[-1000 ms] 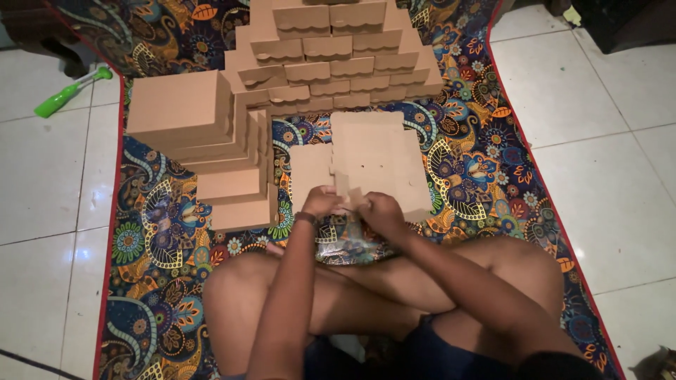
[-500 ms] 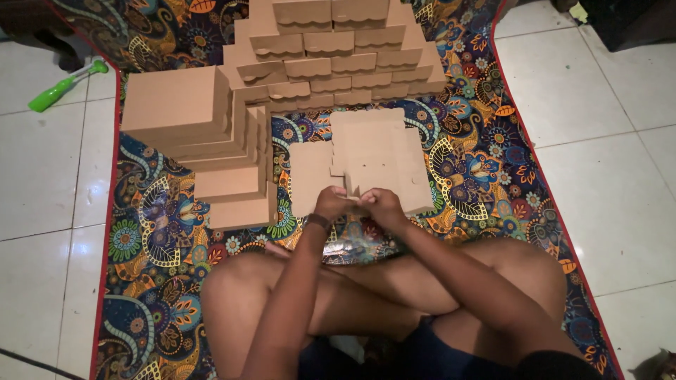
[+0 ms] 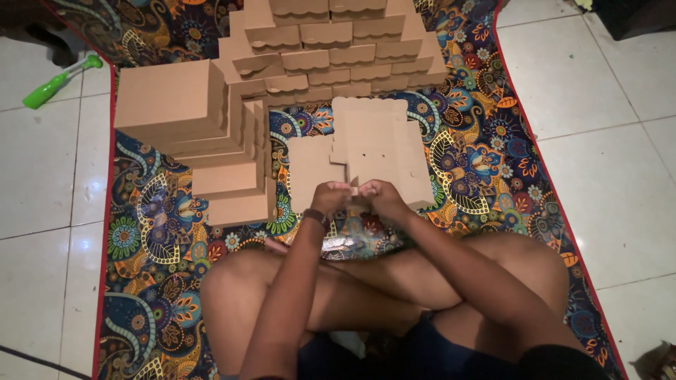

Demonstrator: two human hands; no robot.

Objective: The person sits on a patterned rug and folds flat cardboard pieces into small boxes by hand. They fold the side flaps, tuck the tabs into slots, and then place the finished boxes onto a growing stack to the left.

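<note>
At far left on the white tiled floor (image 3: pixel 42 176): green plastic tool (image 3: pixel 58 80), lying aslant, well apart from everything else. Next to the right, on the patterned mat (image 3: pixel 155 232): stepped stack of folded cardboard boxes (image 3: pixel 190 134), biggest at the far left, smaller ones descending toward the near right. Across the far edge of the mat: wide bank of folded boxes (image 3: pixel 338 49), scalloped flaps showing, piled in rows. In the middle, just near of that bank: flat unfolded cardboard blank (image 3: pixel 373 151), lying on the mat with its side panel spread to the left. At its near edge: left hand (image 3: pixel 331 198), dark band at the wrist, fingers curled shut and pinching the cardboard's near flap. Touching it on the right: right hand (image 3: pixel 378 195), fingers likewise closed on the same flap, both hands pressed together knuckle to knuckle. Beneath the hands: crinkled clear plastic wrapper (image 3: pixel 352 236) resting on the mat, partly hidden by the forearms. Nearest the camera: crossed bare legs, knees spread left and right. At far right: more white floor tiles beyond the mat's red border.
</note>
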